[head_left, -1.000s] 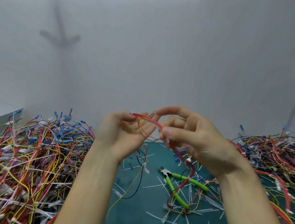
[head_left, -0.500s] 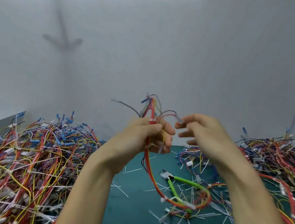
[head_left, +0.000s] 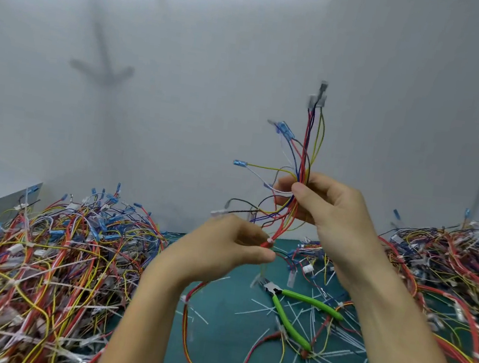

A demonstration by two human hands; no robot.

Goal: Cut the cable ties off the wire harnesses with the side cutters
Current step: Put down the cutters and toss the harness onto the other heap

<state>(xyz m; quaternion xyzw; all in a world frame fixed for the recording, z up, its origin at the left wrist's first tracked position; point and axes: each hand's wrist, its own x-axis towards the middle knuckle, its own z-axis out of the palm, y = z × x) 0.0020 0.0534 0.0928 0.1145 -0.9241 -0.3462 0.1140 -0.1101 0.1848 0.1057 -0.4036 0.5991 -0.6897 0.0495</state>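
My left hand (head_left: 224,248) and right hand (head_left: 329,204) pinch one harness (head_left: 302,165) up high. Wire piles (head_left: 51,254) crowd both sides; cutters (head_left: 291,311) lie on the mat (head_left: 230,346).

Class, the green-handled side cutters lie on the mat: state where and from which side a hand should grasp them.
Grip the side cutters by the two green handles, from the right and above: the handles splay toward the right hand, while the jaws point up-left.

Workshop bench: heaped wire harnesses (head_left: 51,254), green cutting mat (head_left: 229,325), side cutters (head_left: 294,311).
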